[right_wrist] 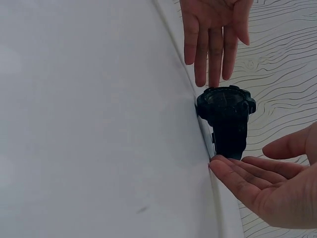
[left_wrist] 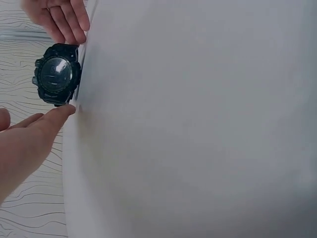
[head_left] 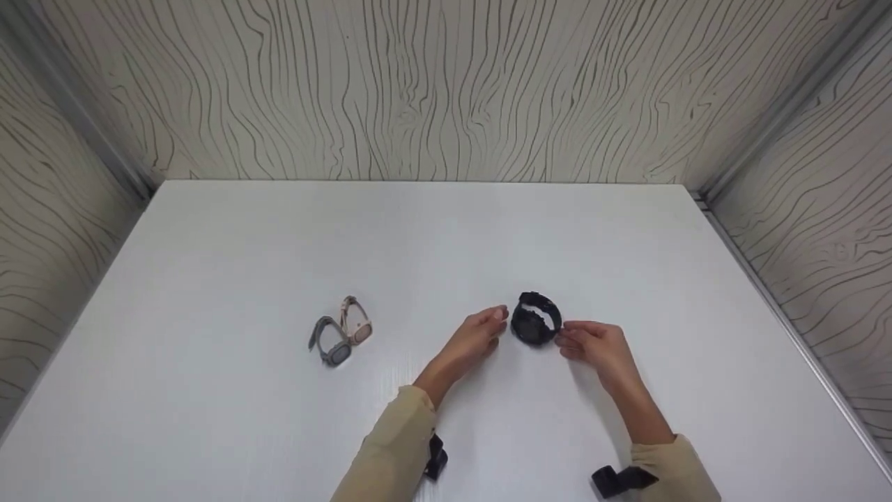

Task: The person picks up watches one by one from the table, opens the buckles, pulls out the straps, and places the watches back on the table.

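Black watch (head_left: 535, 322) stood on table (head_left: 279, 418), flanked by left hand (head_left: 477, 335) at 9 o'clock, right hand (head_left: 592, 345) at 3, fingers relaxed, nothing grasped; release step judged in hand, clean withdrawal called for.

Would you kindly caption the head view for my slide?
Both hands, left hand and right hand, flank a black watch standing on a white table.

Overhead head view; close wrist views

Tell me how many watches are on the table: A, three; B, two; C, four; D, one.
A: a black watch stands between the left hand and right hand, and a grey watch and a beige watch lie together further left on the table.
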The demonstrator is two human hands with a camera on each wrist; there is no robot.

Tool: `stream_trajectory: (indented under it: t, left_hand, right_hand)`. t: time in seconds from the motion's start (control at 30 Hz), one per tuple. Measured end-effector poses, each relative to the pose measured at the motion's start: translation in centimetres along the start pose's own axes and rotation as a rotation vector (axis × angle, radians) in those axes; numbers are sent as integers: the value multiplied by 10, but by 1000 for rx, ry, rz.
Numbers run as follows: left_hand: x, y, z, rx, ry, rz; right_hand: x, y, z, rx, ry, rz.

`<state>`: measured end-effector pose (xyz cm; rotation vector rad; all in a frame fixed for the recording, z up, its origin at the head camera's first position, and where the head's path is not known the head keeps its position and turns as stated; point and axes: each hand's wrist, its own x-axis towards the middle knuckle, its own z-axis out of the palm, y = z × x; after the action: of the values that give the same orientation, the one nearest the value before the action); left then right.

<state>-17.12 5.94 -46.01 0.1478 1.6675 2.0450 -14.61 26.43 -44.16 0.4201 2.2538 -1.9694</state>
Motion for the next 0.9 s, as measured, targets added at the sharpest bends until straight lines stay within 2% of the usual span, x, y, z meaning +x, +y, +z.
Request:
stream_trajectory:
  t: [0.33, 0.6, 0.77, 0.9]
  left_hand:
    - [0, 0, 1, 21, -27, -26]
    - [-2, -1, -2, -28, -25, -46]
    - [-4, 0, -3, -92, 27, -55]
    - [-4, -1, -5, -96, 83, -73]
  right_hand:
    - [-1, 0, 3, -12, -9, -25]
    - [-2, 2, 5, 32, -7, -26]
    - [-3, 3, 8, 62, -9, -23]
    - [-3, 3, 11, 73, -3, -27]
